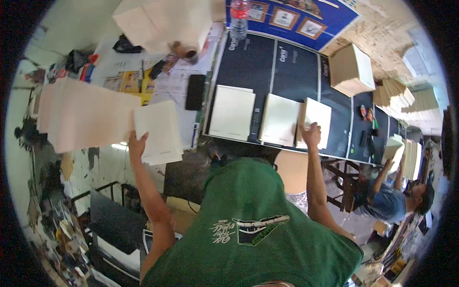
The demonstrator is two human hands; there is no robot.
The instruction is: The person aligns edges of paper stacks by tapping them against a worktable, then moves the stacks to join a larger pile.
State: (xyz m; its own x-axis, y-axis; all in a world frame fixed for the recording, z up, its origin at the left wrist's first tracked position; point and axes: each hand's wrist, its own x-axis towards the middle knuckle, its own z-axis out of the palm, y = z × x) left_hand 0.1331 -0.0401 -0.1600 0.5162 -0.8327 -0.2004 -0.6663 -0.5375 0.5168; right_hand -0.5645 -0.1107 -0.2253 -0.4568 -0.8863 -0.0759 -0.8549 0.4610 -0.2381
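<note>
My left hand (pixel 138 145) grips the left edge of a stack of cream paper sheets (pixel 158 131), its thumb on top. This stack lies slightly fanned at the lower right, against a much bigger paper pile (pixel 91 112). On the dark table my right hand (pixel 311 134) is closed on the lower left part of another sheet stack (pixel 319 117), with fingers on its top. Just left of that stands a middle stack (pixel 279 119), close against it. Farther left lies a third stack (pixel 232 112), apart from the other two.
A black phone (pixel 195 92) lies left of the dark table (pixel 296 67); a plastic bottle (pixel 238 19) stands at its back. A tall paper block (pixel 353 71) sits back right. At the far right a co-worker (pixel 389 198) handles sheets. A stool (pixel 291 171) stands below the table edge.
</note>
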